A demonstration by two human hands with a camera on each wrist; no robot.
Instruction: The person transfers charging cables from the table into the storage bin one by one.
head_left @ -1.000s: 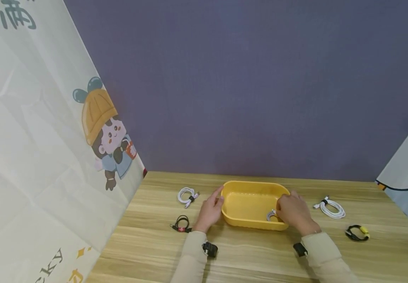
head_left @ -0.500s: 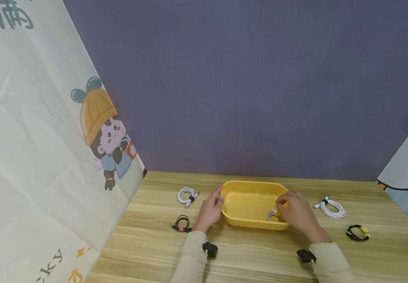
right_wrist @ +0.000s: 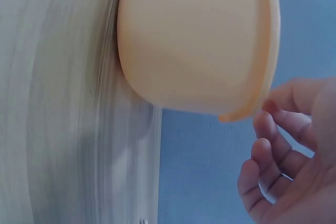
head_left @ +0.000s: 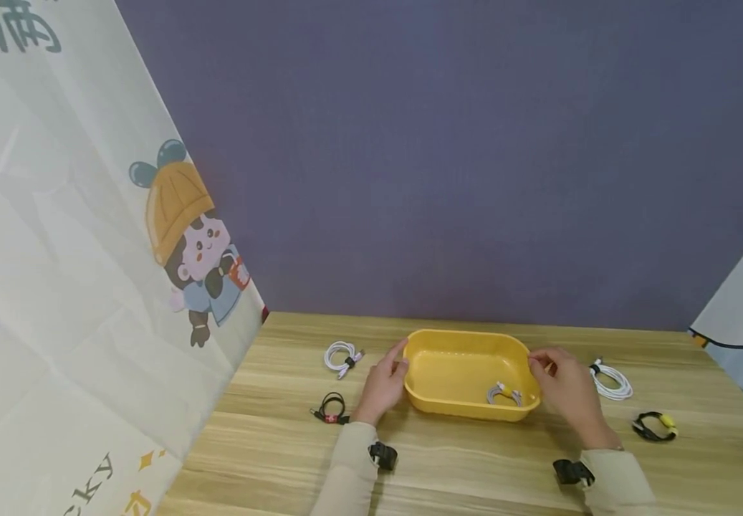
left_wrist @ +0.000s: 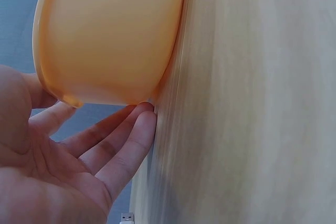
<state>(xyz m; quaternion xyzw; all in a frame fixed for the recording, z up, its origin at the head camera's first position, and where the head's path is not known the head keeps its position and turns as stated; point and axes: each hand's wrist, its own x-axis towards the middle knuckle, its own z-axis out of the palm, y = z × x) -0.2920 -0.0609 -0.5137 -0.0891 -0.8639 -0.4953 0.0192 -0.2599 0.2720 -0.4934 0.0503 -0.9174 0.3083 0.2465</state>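
Note:
A yellow plastic tray [head_left: 455, 373] sits on the wooden table. Inside it, at the front right, lies a coiled grey cable [head_left: 494, 393] with a yellow tie. My left hand [head_left: 380, 387] rests against the tray's left end; in the left wrist view its fingers [left_wrist: 123, 153] extend to the outer wall, with the thumb by the rim. At the opposite end, my right hand [head_left: 567, 387] has thumb and forefinger at the rim, its other fingers [right_wrist: 262, 153] loosely bent and apart from the wall. Whether those two tips touch the rim is unclear.
Left of the tray lie a coiled white cable [head_left: 340, 356] and a black cable [head_left: 331, 409] with a red tie. To the right are another white cable [head_left: 615, 383], partly behind the right hand, and a black cable with yellow tie [head_left: 655, 426]. A dark panel [head_left: 474, 165] stands behind.
My right hand has drawn up out of the tray and moved right to its rim, leaving the grey cable with the yellow tie uncovered inside. My left hand has stayed in place.

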